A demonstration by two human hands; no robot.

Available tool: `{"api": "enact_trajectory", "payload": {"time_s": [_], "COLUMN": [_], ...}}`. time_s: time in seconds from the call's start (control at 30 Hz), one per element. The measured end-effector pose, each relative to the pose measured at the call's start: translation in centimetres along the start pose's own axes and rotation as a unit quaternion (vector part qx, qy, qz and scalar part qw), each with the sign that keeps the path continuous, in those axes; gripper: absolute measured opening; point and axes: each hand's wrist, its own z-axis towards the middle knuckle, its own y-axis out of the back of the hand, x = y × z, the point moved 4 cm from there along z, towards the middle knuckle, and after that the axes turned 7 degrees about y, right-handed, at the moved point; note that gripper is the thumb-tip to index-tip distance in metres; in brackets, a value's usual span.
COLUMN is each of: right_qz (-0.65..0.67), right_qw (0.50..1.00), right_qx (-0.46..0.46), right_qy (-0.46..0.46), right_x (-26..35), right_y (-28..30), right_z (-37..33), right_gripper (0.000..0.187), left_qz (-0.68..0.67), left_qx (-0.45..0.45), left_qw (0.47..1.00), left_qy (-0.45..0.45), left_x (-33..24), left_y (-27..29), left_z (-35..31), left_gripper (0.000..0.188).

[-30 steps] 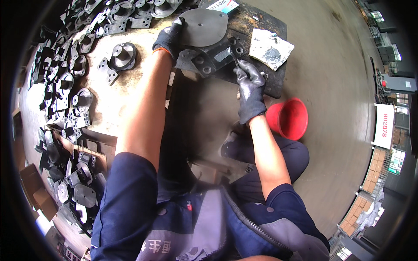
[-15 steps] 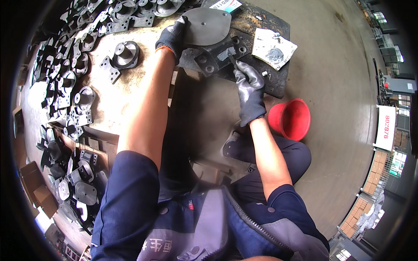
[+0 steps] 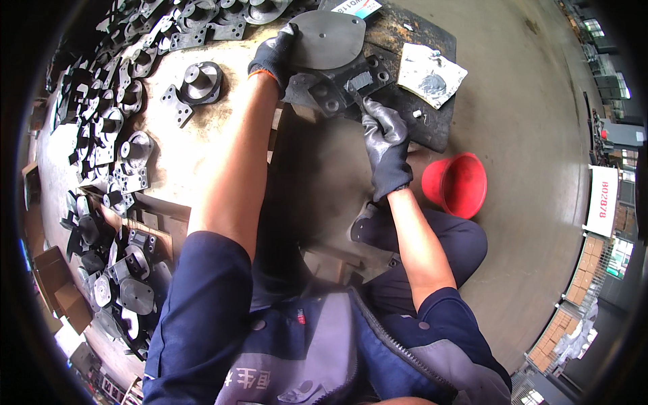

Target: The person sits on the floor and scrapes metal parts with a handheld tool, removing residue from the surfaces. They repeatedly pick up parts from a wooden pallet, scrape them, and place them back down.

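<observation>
With the fingers of the gloved left hand (image 3: 272, 56) closed on its left edge, holds the grey plate (image 3: 329, 42), leaving most of it to the right of the thumb. With the fingers of the gloved right hand (image 3: 387, 140) pinched narrow, grips a slim dark tool (image 3: 355, 94), pointing it far and left to the pale patch (image 3: 362, 81) on the dark bracket (image 3: 335, 84), just nearer than the plate. Cannot see the left fingertips behind the plate, nor the tool's handle inside the right glove. Cannot tell touching from hovering at the tool's tip. At far left, loses some crowded metal parts (image 3: 137, 150) in the dark rim.
</observation>
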Motion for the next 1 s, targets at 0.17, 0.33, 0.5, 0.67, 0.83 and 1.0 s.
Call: {"api": "enact_trajectory", "payload": {"time_s": [0.17, 0.33, 0.5, 0.67, 0.83, 1.0], "right_qz": [0.067, 0.150, 0.338, 0.297, 0.344, 0.366], "right_qw": [0.992, 0.974, 0.837, 0.895, 0.828, 0.824], "right_qx": [0.015, 0.096, 0.149, 0.216, 0.068, 0.031], "right_qy": [-0.102, -0.139, -0.403, -0.253, -0.438, -0.433], "right_x": [-0.9, 0.0, 3.0, 9.3, 1.8, 2.2], "right_y": [-0.4, -0.3, 1.7, 6.5, 10.5, 9.0], "right_z": [-0.8, -1.1, -0.9, 3.2, 1.6, 3.7], "right_gripper": [0.019, 0.027, 0.026, 0.034, 0.030, 0.027], "left_qz": [-0.060, -0.070, 0.038, 0.179, 0.139, 0.069], "left_qx": [0.020, 0.039, 0.038, -0.050, -0.067, -0.041], "left_qw": [0.998, 0.997, 0.998, 0.980, 0.987, 0.996], "left_qy": [0.020, 0.020, -0.031, -0.077, -0.044, 0.030], "left_x": [0.8, 1.2, 1.1, 3.0, -0.2, 1.0], "left_y": [0.0, -0.1, 1.0, 0.4, 0.3, 0.8], "left_z": [0.8, 1.7, 3.3, 1.5, 0.9, 0.3], "left_gripper": [0.052, 0.056, 0.051, 0.051, 0.058, 0.063]}}
